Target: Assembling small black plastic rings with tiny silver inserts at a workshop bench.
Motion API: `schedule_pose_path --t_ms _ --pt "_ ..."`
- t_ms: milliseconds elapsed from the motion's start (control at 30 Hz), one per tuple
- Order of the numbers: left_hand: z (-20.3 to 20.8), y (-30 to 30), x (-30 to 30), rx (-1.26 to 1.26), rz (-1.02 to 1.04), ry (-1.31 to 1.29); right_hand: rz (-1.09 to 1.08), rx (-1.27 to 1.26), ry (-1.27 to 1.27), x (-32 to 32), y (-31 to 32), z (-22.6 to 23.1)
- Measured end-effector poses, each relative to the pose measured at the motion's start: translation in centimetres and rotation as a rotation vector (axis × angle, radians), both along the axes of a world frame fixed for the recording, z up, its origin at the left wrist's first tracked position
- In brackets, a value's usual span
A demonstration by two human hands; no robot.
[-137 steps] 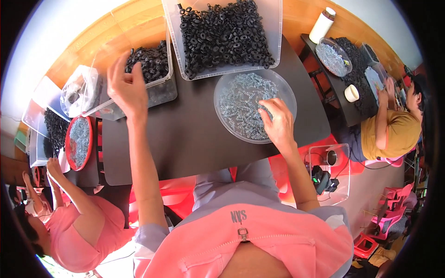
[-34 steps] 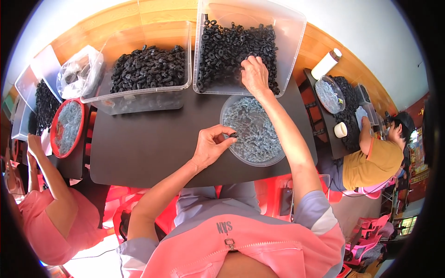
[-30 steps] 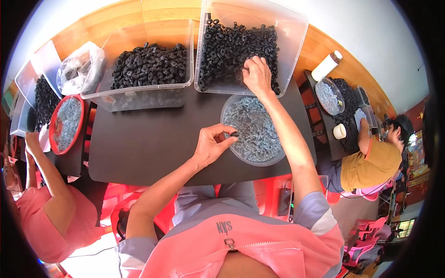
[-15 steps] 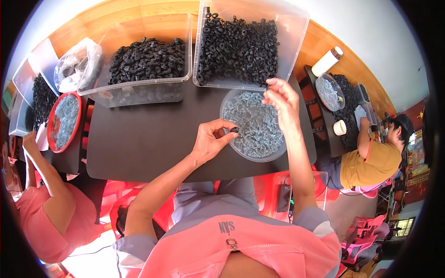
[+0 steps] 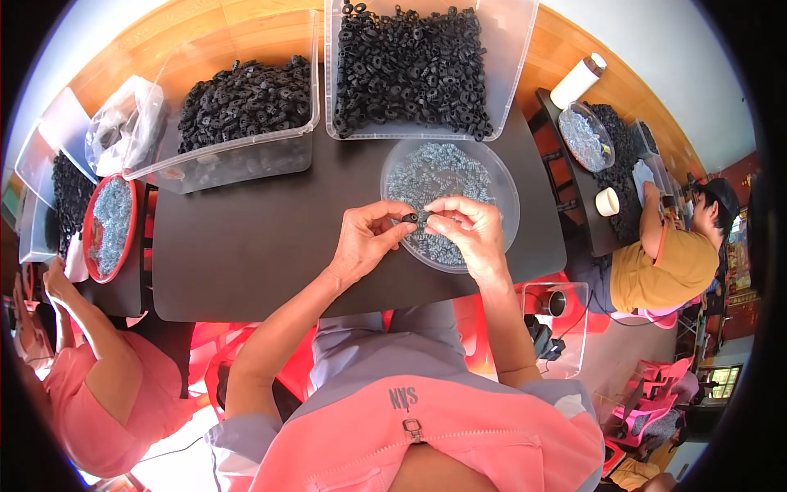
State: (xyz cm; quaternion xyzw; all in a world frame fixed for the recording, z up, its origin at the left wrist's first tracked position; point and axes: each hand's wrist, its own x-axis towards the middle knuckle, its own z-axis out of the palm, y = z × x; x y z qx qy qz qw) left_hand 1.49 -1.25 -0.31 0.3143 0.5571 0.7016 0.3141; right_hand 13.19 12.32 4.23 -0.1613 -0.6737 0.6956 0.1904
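Observation:
Over the near side of a clear round tub (image 5: 510, 201) my two hands meet, fingertips almost touching. My left hand (image 5: 361, 242) pinches a small black plastic part (image 5: 410, 218) with a round hole facing me. Thumb and forefinger of my right hand (image 5: 474, 236) are closed on a small dark piece, mostly covered by the fingertips; its kind is too small to make out. Beneath the hands, many small metal springs (image 5: 443, 164) lie in the tub. Beyond it stands a clear bin (image 5: 512, 49) of black ring-like parts (image 5: 410, 70).
A second clear bin (image 5: 229, 168) of black parts (image 5: 246, 102) stands at the far left of the dark table (image 5: 246, 254). One person (image 5: 123, 377) works at my left beside a red basin (image 5: 131, 238); another (image 5: 664, 262) works at right. A clear box (image 5: 578, 353) sits below the table's right side.
My right hand has come from the edge of the ring bin down and left to meet my left hand. The left hand still pinches its black part, now slightly higher in view.

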Motion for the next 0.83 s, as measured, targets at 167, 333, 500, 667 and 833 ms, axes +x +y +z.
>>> schedule_pose_path --t_ms 167,333,500,667,833 --pt "-0.4 0.1 0.1 0.000 -0.007 0.016 -0.023 0.080 -0.016 -0.2 -0.2 -0.5" --pt "-0.1 -0.2 0.0 -0.034 -0.023 0.054 -0.027 0.225 -0.036 -0.2 -0.2 -1.1" --pt "0.1 -0.2 0.1 -0.024 -0.058 0.012 -0.036 0.326 -0.090 -0.1 -0.3 -0.3" --pt "-0.1 -0.2 0.0 -0.034 -0.090 0.040 -0.029 0.369 -0.068 -0.4 -0.7 -0.7" --pt "-0.3 -0.3 0.0 -0.062 -0.067 0.056 -0.095 0.544 -0.089 -0.8 -1.2 -1.5"
